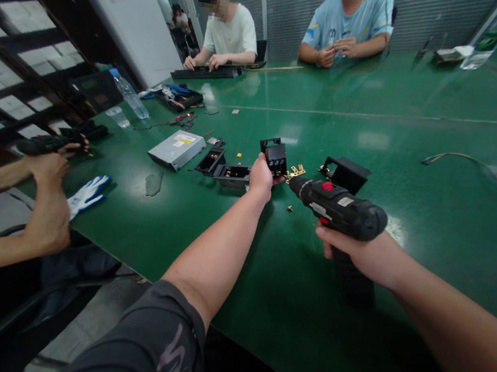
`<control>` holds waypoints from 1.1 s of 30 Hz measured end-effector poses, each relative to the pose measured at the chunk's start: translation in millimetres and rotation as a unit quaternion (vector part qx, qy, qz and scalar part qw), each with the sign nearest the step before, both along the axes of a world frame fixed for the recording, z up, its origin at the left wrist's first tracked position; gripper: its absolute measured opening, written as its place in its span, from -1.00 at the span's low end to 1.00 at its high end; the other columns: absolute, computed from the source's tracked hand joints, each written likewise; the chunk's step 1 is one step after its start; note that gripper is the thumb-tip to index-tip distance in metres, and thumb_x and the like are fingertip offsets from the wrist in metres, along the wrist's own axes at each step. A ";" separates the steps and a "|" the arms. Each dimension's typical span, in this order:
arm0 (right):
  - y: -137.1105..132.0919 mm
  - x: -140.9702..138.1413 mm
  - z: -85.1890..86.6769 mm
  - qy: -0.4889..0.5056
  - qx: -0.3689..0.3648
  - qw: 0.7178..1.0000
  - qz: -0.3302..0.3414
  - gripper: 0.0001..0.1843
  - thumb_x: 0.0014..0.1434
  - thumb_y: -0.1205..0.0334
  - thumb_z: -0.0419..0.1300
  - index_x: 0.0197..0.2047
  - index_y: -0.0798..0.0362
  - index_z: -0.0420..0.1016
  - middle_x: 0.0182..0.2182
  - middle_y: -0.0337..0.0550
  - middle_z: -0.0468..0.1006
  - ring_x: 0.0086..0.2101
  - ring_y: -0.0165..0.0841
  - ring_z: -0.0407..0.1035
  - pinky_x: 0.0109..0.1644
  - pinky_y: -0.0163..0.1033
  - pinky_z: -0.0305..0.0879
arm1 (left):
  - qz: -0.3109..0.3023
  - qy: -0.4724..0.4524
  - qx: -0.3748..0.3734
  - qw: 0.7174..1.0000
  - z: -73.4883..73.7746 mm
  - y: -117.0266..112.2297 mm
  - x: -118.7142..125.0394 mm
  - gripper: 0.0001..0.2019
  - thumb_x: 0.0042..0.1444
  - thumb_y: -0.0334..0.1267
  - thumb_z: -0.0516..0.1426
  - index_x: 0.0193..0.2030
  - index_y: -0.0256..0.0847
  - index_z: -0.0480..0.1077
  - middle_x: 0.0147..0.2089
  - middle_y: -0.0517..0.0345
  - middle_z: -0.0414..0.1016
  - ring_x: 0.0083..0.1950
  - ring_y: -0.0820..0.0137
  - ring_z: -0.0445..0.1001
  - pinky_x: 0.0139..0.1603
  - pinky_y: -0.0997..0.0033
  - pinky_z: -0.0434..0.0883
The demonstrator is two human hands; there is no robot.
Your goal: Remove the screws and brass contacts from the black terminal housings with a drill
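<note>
A green table (429,133) stretches across the room, two people seated at its far side: one in a pale shirt (233,34) over a dark bar (207,73), the other, farther right, in a light-blue shirt (349,22). At left, a co-worker (47,178) holds a second drill (40,145). Nearest the camera, a power drill (339,211) is raised over the table right of center, its long axis running left to right — chuck pointing left and slightly far, rounded back end right and nearer, handle slanting down toward the near side. The right hand (355,245) is wrapped around that handle. The left hand (262,175) grips a black box (274,158) just beyond the chuck; small compartments line its face, their contents too small to tell.

A gray disc drive (177,149) lies farther left. Between it and the left hand sit two open boxes (231,183), brass-coloured pieces inside. A third box (353,172) rests to the right, beyond the drill. Brass plates (297,170) show beside the drill's tip — whether touching cannot be told — and a small brass piece (290,208) lies nearer.
</note>
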State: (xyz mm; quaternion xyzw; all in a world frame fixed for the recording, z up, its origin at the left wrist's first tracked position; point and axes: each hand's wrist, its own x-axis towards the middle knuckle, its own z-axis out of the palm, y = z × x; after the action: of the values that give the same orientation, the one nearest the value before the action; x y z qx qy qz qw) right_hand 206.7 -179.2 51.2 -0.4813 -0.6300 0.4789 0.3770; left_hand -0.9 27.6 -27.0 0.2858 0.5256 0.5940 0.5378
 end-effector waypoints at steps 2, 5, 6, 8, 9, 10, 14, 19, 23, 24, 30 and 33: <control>-0.1 -0.3 0.6 0.000 0.002 1.000 -0.004 -0.73 0.28 -0.05 0.47 -0.24 -0.12 0.53 -0.53 -0.29 0.59 -0.51 -0.23 0.55 -0.34 -0.09 0.58 | -0.003 0.003 0.003 1.000 -0.6 0.8 -0.2 -0.51 0.63 0.17 0.00 0.05 -0.15 0.60 -0.12 -0.04 0.67 -0.19 0.26 0.66 -0.26 0.33 0.60; -0.2 -0.5 1.1 -0.002 0.004 1.000 -0.007 -0.73 0.27 -0.04 0.47 -0.24 -0.13 0.52 -0.52 -0.29 0.61 -0.51 -0.23 0.55 -0.34 -0.10 0.57 | -0.006 0.007 0.005 1.000 -1.7 1.8 -0.7 -0.50 0.63 0.16 -0.01 0.04 -0.15 0.60 -0.11 -0.04 0.67 -0.19 0.26 0.66 -0.27 0.33 0.60; -0.3 -0.5 1.1 -0.002 0.004 1.000 -0.008 -0.73 0.27 -0.05 0.47 -0.25 -0.12 0.52 -0.52 -0.28 0.62 -0.51 -0.23 0.55 -0.34 -0.10 0.56 | -0.007 0.008 0.005 1.000 -1.8 1.8 -0.8 -0.50 0.62 0.17 -0.01 0.03 -0.15 0.61 -0.11 -0.05 0.68 -0.19 0.26 0.66 -0.26 0.33 0.60; -0.2 -0.4 0.9 -0.005 0.002 1.000 -0.006 -0.72 0.28 -0.07 0.46 -0.24 -0.11 0.53 -0.53 -0.27 0.62 -0.51 -0.23 0.55 -0.34 -0.10 0.55 | -0.006 0.010 0.004 1.000 -1.5 1.4 -0.7 -0.49 0.62 0.18 0.00 0.04 -0.15 0.62 -0.09 -0.05 0.68 -0.17 0.26 0.67 -0.26 0.35 0.60; -0.1 -0.3 0.8 -0.009 0.000 1.000 -0.004 -0.72 0.29 -0.07 0.45 -0.24 -0.11 0.53 -0.55 -0.27 0.62 -0.51 -0.22 0.55 -0.34 -0.09 0.55 | -0.003 0.010 0.003 1.000 -1.1 1.0 -0.6 -0.48 0.62 0.19 0.01 0.05 -0.14 0.63 -0.08 -0.05 0.69 -0.17 0.26 0.67 -0.26 0.35 0.60; 0.0 -0.2 0.7 -0.014 -0.003 1.000 -0.002 -0.72 0.29 -0.08 0.43 -0.24 -0.10 0.53 -0.56 -0.26 0.62 -0.52 -0.22 0.55 -0.34 -0.09 0.54 | 0.000 0.008 0.001 1.000 -0.5 0.5 -0.3 -0.48 0.62 0.20 0.02 0.06 -0.14 0.64 -0.07 -0.05 0.69 -0.16 0.26 0.68 -0.26 0.35 0.61; 0.5 0.3 1.5 -0.016 0.004 1.000 0.007 -0.75 0.30 -0.07 0.42 -0.20 -0.10 0.55 -0.56 -0.27 0.61 -0.52 -0.20 0.55 -0.33 -0.08 0.54 | 0.007 0.006 -0.002 1.000 1.2 -1.5 0.5 -0.47 0.60 0.23 0.05 0.11 -0.14 0.67 -0.05 -0.06 0.71 -0.16 0.25 0.69 -0.26 0.34 0.62; 0.4 0.4 0.6 -0.001 0.001 1.000 0.000 -0.74 0.29 -0.05 0.45 -0.12 -0.11 0.58 -0.53 -0.28 0.62 -0.51 -0.19 0.55 -0.33 -0.06 0.55 | 0.003 0.005 -0.005 1.000 0.0 -0.7 0.1 -0.47 0.60 0.25 0.04 0.13 -0.13 0.64 -0.05 -0.06 0.71 -0.13 0.24 0.70 -0.28 0.36 0.62; -0.1 0.6 -1.1 0.000 0.001 1.000 -0.009 -0.73 0.28 -0.05 0.45 -0.11 -0.11 0.58 -0.51 -0.29 0.62 -0.51 -0.20 0.55 -0.34 -0.07 0.55 | 0.000 0.011 0.002 1.000 -1.9 0.8 -0.6 -0.48 0.62 0.20 0.01 0.12 -0.13 0.64 -0.05 -0.05 0.71 -0.13 0.25 0.69 -0.29 0.39 0.62; -0.2 0.7 -1.1 0.000 -0.001 1.000 -0.011 -0.73 0.28 -0.05 0.46 -0.10 -0.11 0.57 -0.51 -0.29 0.62 -0.51 -0.20 0.55 -0.35 -0.07 0.54 | -0.001 0.014 0.003 1.000 -2.2 1.0 -0.6 -0.48 0.62 0.19 0.00 0.12 -0.14 0.64 -0.05 -0.06 0.71 -0.12 0.25 0.69 -0.29 0.38 0.62; -0.7 1.0 0.3 0.002 -0.005 1.000 0.001 -0.73 0.30 -0.06 0.46 -0.13 -0.11 0.55 -0.51 -0.27 0.62 -0.48 -0.18 0.57 -0.31 -0.05 0.57 | 0.001 0.009 0.005 1.000 -2.4 1.1 -0.4 -0.49 0.61 0.17 0.01 0.10 -0.15 0.64 -0.06 -0.07 0.71 -0.13 0.22 0.70 -0.28 0.32 0.62; -0.2 1.1 -0.7 -0.002 -0.003 1.000 -0.006 -0.73 0.30 -0.07 0.45 -0.17 -0.11 0.55 -0.51 -0.26 0.63 -0.49 -0.18 0.57 -0.31 -0.05 0.57 | 0.003 0.005 0.002 1.000 -2.6 1.3 -0.8 -0.50 0.60 0.20 0.04 0.09 -0.14 0.64 -0.07 -0.07 0.70 -0.14 0.23 0.70 -0.28 0.34 0.61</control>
State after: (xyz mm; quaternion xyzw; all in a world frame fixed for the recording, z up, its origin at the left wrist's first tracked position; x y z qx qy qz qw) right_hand 207.8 -179.5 50.4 -0.4872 -0.6265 0.4776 0.3768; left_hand -1.8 28.9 -29.6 0.2882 0.5275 0.5954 0.5332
